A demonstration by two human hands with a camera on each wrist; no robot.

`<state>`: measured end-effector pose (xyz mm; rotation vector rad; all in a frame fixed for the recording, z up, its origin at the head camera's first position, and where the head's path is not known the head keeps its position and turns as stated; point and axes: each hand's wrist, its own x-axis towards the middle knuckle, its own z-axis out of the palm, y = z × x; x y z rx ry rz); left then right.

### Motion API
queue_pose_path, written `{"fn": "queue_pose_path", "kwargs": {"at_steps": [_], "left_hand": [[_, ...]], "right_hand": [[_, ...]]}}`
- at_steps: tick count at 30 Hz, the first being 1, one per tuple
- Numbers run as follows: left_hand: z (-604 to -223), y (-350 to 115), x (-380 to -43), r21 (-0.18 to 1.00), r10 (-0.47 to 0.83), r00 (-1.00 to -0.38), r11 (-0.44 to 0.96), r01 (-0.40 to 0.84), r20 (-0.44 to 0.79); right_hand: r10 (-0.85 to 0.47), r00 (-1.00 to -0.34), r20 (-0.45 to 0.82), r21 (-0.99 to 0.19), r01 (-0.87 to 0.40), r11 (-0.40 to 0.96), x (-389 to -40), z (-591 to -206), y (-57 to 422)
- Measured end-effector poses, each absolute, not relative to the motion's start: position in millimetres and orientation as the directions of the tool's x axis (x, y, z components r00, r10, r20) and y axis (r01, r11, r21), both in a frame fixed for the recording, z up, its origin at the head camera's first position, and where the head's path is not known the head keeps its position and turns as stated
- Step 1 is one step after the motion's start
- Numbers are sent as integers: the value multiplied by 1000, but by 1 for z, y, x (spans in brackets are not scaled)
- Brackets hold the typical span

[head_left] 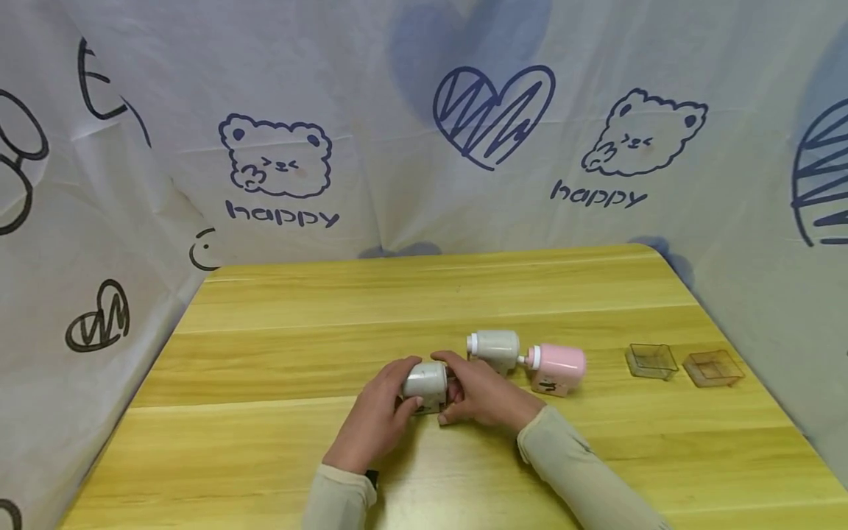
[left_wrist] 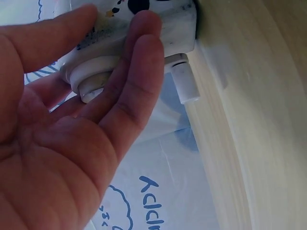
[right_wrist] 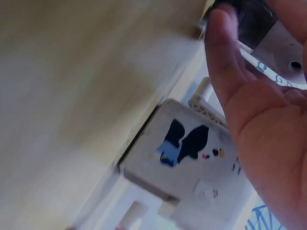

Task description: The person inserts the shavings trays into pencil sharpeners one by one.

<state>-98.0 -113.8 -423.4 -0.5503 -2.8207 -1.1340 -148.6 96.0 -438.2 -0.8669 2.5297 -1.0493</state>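
Note:
My left hand [head_left: 380, 416] grips a grey-white crank pencil sharpener [head_left: 427, 380] at its left side, thumb in front and fingers behind. In the left wrist view, its round end piece [left_wrist: 96, 72] sits between my fingers. My right hand [head_left: 490, 394] closes round the sharpener's right end. In the right wrist view, a fingertip lies at a dark, see-through-looking part [right_wrist: 252, 21] of the sharpener; cannot tell whether that is a drawer. Just behind my right hand stands a second grey-white sharpener [head_left: 500, 344], its front partly covered by the hand.
A pink sharpener [head_left: 559, 361] stands right of the second grey-white one, near my right wrist. Farther right lie two see-through plastic drawers, one greyish [head_left: 651, 361] and one brownish [head_left: 713, 368]. White printed cloth [head_left: 384, 147] hangs behind the wooden table [head_left: 265, 442].

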Motion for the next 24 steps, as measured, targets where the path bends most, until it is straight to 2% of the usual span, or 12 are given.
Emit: {"fn": "queue_pose_path", "kwargs": {"at_steps": [9, 15, 20, 24], "left_hand": [[-427, -114, -107, 650, 268, -931, 667, 364, 246], [-430, -116, -118, 639, 267, -930, 676, 367, 253], [-431, -117, -122, 637, 275, -933, 682, 360, 233], [-426, -119, -118, 643, 227, -955, 706, 298, 193]], "right_hand": [[-597, -802, -26, -733, -391, 557, -126, -428, 128], [-598, -800, -56, -749, -363, 554, -110, -418, 156], [-587, -809, -21, -803, -336, 493, -103, -405, 182], [-508, -861, 28, -826, -306, 473, -101, -390, 210]]}}
